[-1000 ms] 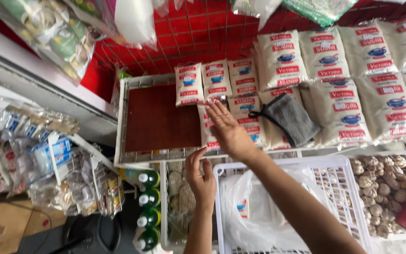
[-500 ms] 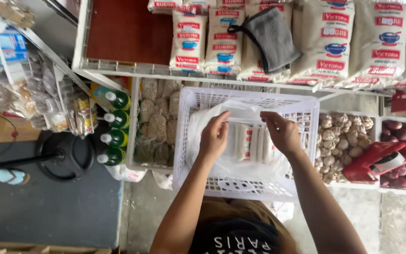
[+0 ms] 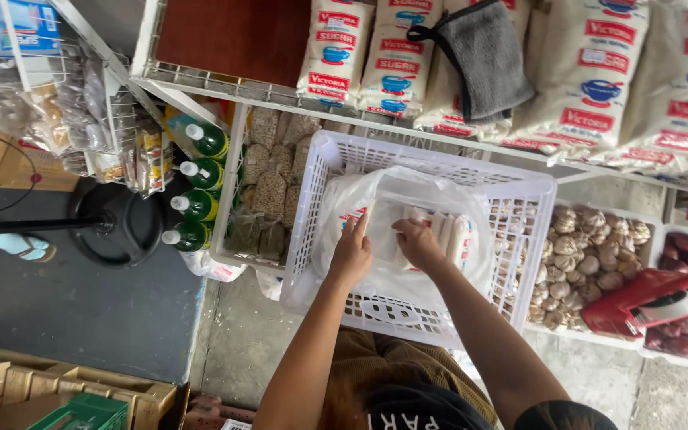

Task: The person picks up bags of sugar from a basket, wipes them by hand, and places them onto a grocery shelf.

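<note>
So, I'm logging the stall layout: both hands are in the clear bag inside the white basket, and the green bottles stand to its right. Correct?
Not quite. The head view shows the green bottles left of the white basket. The rest holds: left hand and right hand are in the clear bag.

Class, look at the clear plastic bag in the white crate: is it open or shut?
Open: both hands reach into the plastic bag, white packets showing inside.
</note>
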